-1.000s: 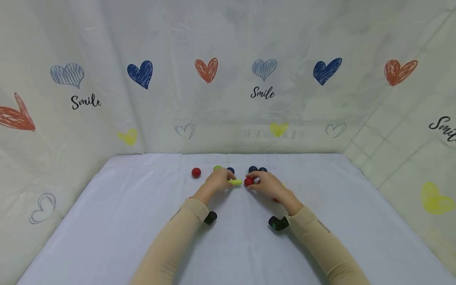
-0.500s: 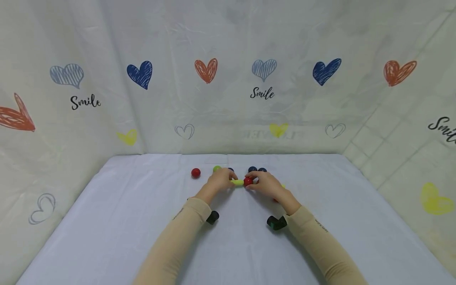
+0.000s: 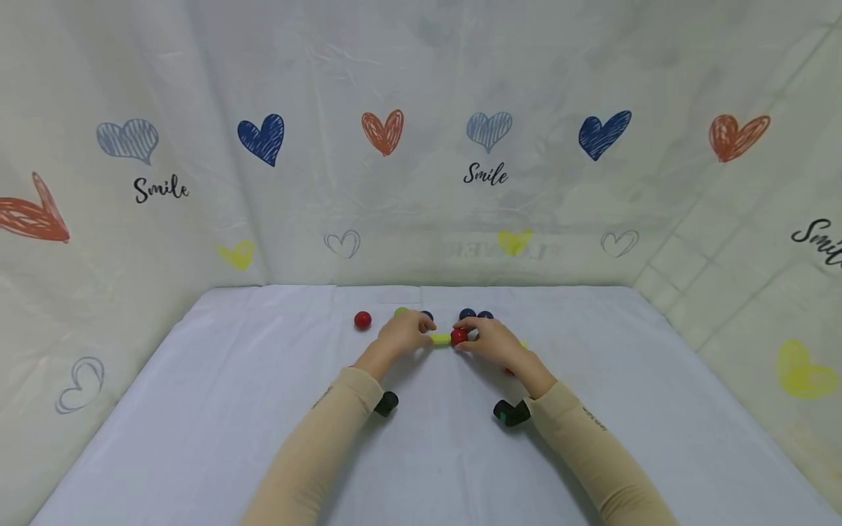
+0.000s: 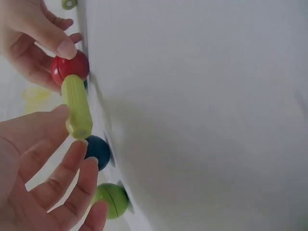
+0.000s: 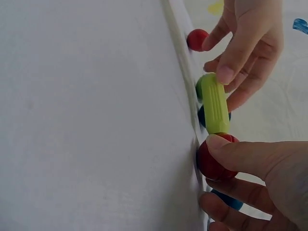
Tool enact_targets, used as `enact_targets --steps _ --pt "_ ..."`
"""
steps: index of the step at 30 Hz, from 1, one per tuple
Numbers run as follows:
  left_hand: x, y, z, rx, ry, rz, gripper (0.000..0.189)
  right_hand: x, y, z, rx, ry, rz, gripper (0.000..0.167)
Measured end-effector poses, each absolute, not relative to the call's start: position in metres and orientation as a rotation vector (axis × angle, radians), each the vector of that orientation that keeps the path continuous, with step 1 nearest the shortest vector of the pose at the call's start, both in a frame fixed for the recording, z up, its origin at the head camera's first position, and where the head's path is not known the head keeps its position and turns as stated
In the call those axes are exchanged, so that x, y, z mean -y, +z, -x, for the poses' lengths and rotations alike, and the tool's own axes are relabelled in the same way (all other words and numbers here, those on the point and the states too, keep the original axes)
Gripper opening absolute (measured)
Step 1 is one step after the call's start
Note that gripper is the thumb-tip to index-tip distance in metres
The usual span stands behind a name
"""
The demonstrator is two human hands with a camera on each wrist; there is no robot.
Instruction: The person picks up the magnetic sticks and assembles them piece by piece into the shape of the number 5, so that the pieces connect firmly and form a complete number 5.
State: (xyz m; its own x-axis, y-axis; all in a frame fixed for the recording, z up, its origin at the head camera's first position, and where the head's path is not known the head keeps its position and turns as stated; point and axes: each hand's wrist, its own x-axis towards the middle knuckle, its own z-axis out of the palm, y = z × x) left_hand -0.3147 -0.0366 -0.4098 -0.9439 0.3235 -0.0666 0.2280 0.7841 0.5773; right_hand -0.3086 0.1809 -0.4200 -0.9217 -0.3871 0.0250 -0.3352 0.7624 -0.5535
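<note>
A short yellow-green ridged toy rod (image 4: 76,98) stands end to end against a red ball (image 3: 458,337). Thumb and fingers of my right hand (image 3: 495,341) pinch that ball. My left hand (image 3: 401,334) is at the rod's other end, its fingers apart; in the left wrist view the thumb lies along one side and a fingertip just below the end. A small grey dot marks that bare end. Behind the left hand sit a dark blue ball (image 4: 98,153) and a green ball (image 4: 113,200).
Another red ball (image 3: 362,320) lies left of the hands, and two dark blue balls (image 3: 468,314) sit behind the right hand. Red and yellow bits peek out near the right wrist. Black wrist devices (image 3: 511,413) hang under the sleeves. White cloth (image 3: 447,453) covers the table; a printed curtain rises behind.
The rod and the red ball, apart a second ago, came together as the left hand moved right. Since then the left hand has drawn back slightly, baring more of the rod.
</note>
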Motion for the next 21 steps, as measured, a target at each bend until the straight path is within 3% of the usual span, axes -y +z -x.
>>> enact_targets --steps 9,21 --pt "0.058 -0.405 0.311 -2.827 1.030 -0.597 0.029 -0.183 -0.423 0.309 -2.865 -0.883 0.590 0.039" --pt "0.093 -0.399 0.303 -2.824 1.234 -0.598 0.028 -0.183 -0.423 0.309 -2.852 -0.899 0.571 0.040"
